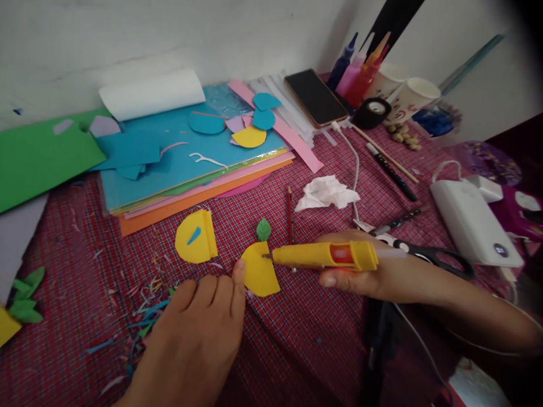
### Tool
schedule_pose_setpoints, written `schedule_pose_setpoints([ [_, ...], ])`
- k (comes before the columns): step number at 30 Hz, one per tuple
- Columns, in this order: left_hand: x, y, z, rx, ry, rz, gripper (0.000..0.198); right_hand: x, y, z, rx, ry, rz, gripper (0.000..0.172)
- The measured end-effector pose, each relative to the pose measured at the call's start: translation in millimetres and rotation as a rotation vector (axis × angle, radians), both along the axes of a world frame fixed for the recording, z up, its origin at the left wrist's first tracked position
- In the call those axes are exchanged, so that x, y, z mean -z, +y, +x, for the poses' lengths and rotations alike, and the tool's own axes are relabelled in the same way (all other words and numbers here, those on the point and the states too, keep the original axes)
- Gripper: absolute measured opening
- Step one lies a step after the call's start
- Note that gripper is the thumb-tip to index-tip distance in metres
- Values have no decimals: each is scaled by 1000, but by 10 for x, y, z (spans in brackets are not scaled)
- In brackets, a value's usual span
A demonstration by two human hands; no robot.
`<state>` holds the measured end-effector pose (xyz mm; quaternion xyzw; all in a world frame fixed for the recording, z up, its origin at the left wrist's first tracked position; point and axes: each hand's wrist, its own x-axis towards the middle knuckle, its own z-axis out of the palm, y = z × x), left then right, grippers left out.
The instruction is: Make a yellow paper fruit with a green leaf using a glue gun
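My right hand [352, 277] is closed around a yellow hot glue gun [305, 255], which points left. Its metal nozzle is over the upper right part of a yellow paper cutout [259, 277] with a curved left side. From the left, my left hand [201, 333] holds that cutout down on the cloth, its index fingertip on the left edge and the other fingers curled under. A small green paper leaf [263, 229] touches or lies just above the cutout's top. Beside it on the left sits a stack of similar yellow paper pieces [195, 237] with a blue scrap on top.
Coloured paper sheets [169, 164] lie at the back by a white roll [153, 93]. Paper scraps [148, 311] surround my left hand. To the right are crumpled tissue [326, 192], scissors [432, 257], a phone [316, 97], glitter glue bottles [360, 73] and a white power bank [470, 223] with cables.
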<state>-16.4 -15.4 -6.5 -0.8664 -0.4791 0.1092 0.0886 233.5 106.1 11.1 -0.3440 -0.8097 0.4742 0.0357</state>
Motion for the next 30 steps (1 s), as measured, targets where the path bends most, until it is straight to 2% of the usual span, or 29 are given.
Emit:
schedule_pose_setpoints([
  [3, 9, -7, -6, -7, -7, -10, 49, 1, -8, -24, 21, 73, -41, 33],
  [9, -14, 1, 22, -22, -5, 11, 49, 42, -5, -52, 44, 65, 19, 38],
  [14, -32, 0, 45, -46, 7, 6, 46, 58, -1, -91, 3, 32, 29, 36],
  [21, -34, 6, 47, -43, 6, 18, 46, 47, -32, -164, -74, 13, 78, 42],
  [30, -29, 17, 35, -29, -1, 32, 49, 19, -30, -104, -207, -44, -46, 38],
])
